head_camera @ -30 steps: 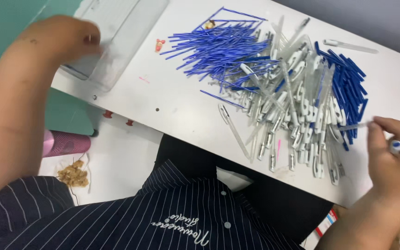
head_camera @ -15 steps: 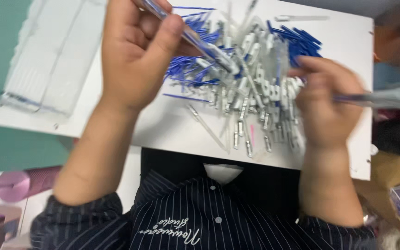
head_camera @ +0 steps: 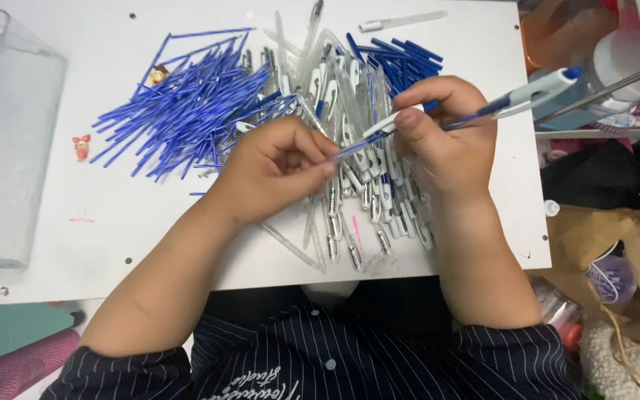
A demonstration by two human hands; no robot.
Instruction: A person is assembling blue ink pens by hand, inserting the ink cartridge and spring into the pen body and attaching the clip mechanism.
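A blue refill [head_camera: 350, 150] is pinched in the left hand [head_camera: 272, 174] grip; a clear pen barrel [head_camera: 516, 98] is grasped by the right hand [head_camera: 442, 144], tips meeting between both grips. Misalignment would likely bend the refill or drop it onto the piled bench [head_camera: 112, 237] below.

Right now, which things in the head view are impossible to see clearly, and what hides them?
- Tip of the blue refill: hidden by the left hand.
- Pen barrel: its middle is covered by the right hand.
- Pile of clear barrels: partly under both hands.
- Clear plastic box: cut off by the left edge.
- Pink bottle: cut off at the bottom corner.
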